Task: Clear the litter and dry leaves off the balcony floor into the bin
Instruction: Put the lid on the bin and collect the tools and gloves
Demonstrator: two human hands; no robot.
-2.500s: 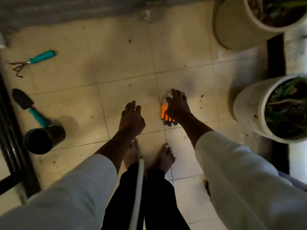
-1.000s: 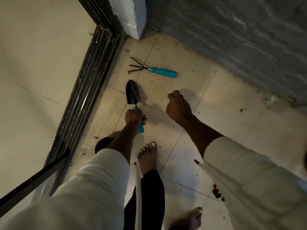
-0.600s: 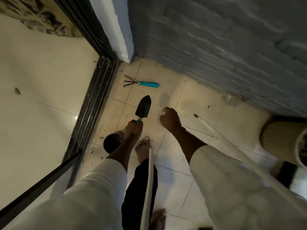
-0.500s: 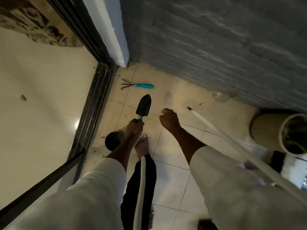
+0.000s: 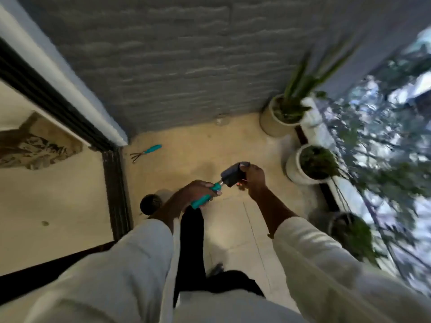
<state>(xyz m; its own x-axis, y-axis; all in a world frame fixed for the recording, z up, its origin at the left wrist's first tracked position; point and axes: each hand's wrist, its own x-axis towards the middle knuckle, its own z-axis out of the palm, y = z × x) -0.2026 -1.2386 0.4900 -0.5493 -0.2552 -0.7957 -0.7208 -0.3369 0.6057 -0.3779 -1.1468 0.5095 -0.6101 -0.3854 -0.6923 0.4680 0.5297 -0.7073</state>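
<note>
Left hand (image 5: 198, 187) grasps the teal-handled trowel (image 5: 224, 180), raised; right hand (image 5: 253, 177) fingers curl at its blade, contents blurred. Dark bin (image 5: 150, 203) stands at the floor's door-side edge. Clearing appears unfinished.

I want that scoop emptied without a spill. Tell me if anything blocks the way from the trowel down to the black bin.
Nothing visible does. The left hand grips the trowel by its teal handle, the right hand at its blade. The black bin stands lower left by the door track, bare tile between.
</note>
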